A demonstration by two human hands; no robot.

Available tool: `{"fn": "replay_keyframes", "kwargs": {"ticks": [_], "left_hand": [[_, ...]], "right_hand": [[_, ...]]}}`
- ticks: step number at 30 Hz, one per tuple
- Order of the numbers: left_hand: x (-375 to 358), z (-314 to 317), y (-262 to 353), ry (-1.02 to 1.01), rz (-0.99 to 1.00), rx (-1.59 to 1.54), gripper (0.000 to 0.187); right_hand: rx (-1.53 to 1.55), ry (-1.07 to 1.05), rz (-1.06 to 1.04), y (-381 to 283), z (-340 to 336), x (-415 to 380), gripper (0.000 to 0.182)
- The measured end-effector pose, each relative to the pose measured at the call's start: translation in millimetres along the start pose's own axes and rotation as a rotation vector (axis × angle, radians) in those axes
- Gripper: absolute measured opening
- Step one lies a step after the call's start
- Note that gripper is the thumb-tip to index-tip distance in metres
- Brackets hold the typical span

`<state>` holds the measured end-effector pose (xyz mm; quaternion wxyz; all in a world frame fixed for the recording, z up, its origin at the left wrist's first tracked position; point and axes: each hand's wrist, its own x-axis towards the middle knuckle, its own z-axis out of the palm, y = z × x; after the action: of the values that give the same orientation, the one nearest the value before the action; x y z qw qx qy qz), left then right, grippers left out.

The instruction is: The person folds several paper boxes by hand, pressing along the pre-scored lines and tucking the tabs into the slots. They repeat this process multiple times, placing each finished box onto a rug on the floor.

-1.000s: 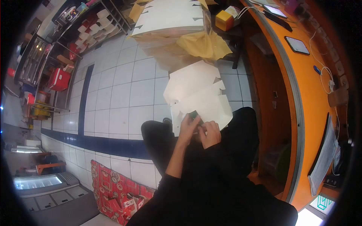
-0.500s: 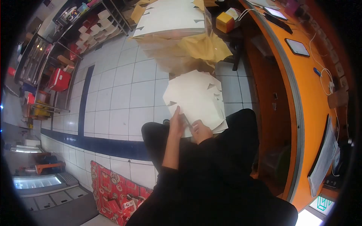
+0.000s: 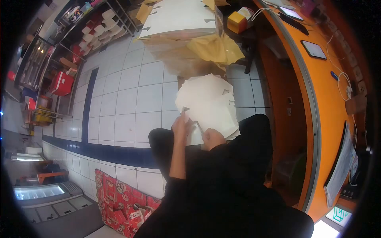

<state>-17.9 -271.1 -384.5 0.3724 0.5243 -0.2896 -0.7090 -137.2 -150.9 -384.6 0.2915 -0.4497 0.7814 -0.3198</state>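
One loose stack of notched white card sheets (image 3: 208, 99), lying between two black-clad knees (image 3: 257, 125). Left hand (image 3: 180, 127): at the stack's left edge, grip I cannot tell. Right hand (image 3: 214, 139): fingers curled around what I read, through blur, as a slim dark implement (image 3: 199, 126).

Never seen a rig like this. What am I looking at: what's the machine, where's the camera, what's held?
No machine here: a person works with two bare hands. The only view comes from a camera worn on the head, looking forward and down; its lens bends straight edges.

White notched sheets lie overlapping in front of the knees. The left hand is at their near left edge. The right hand is curled around a slim object, too small to identify.

Beyond is a larger white stack with brown paper around it. To the right runs an orange counter.
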Motion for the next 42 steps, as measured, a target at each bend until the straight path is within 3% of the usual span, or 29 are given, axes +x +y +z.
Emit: {"fn": "replay_keyframes", "kwargs": {"ticks": [1,3,4,5,7,11,13,16,21,24,27,30,34,36,37,40,42], "left_hand": [[7.7,-2.2,3.1,0.002,0.0,-0.001,0.048],[24.9,-7.1,5.6,0.069,0.095,0.368,0.039],[31.6,-6.3,1.9,0.112,0.219,0.479,0.039],[33.9,-8.5,-3.3,0.113,0.223,0.48,0.039],[23.6,-2.9,-1.7,0.073,0.423,0.812,0.039],[1.6,4.7,-21.2,0.092,0.47,0.633,0.031],[-5.3,6.1,-30.6,0.081,0.364,0.511,0.025],[-4.9,1.4,-49.1,0.071,0.517,0.604,0.021],[-34.0,14.2,-45.5,0.086,0.533,0.716,0.021],[-32.6,11.2,-49.6,0.032,0.618,0.875,0.023],[-14.9,2.5,-52.2,0.041,0.554,0.793,0.026],[-0.5,-4.0,-48.2,0.105,0.378,0.601,0.032],[4.8,-1.6,-44.6,0.137,0.416,0.725,0.031],[0.1,5.2,-41.0,0.18,0.432,0.722,0.03],[-2.9,10.7,-38.1,0.174,0.435,0.719,0.03],[-9.0,17.5,-34.5,0.201,0.479,0.754,0.024],[-9.2,23.1,-36.4,0.296,0.752,0.908,0.02]], "right_hand": [[-0.031,0.005,-0.014,0.8,0.5,0.1,0.019],[-0.062,0.005,-0.034,2.3,3.4,2.5,0.019],[-0.063,-0.015,-0.015,3.4,5.9,5.2,0.017],[-0.064,-0.032,0.004,4.6,8.0,8.1,0.017],[-0.077,-0.048,0.059,-6.0,4.3,12.2,0.017],[-0.072,-0.064,0.135,-13.1,-1.5,15.1,0.024],[-0.058,-0.078,0.116,2.8,9.6,21.0,0.027],[-0.02,-0.097,0.115,10.7,13.8,25.8,0.032],[0.087,-0.103,0.092,14.5,19.7,30.1,0.036],[0.095,-0.055,-0.061,25.0,31.7,33.8,0.042],[0.096,-0.04,-0.163,26.9,30.5,39.2,0.051],[0.49,-0.235,-0.201,24.0,8.5,45.2,0.062],[0.193,0.332,0.101,32.2,-64.2,78.0,0.04],[-0.049,0.612,0.059,64.7,-79.7,101.1,0.042],[-0.051,0.619,0.059,84.4,-78.6,114.5,0.042],[-0.067,0.367,0.1,110.5,-75.8,137.8,0.04],[0.004,0.34,0.08,108.8,-76.2,134.2,0.039]]}}
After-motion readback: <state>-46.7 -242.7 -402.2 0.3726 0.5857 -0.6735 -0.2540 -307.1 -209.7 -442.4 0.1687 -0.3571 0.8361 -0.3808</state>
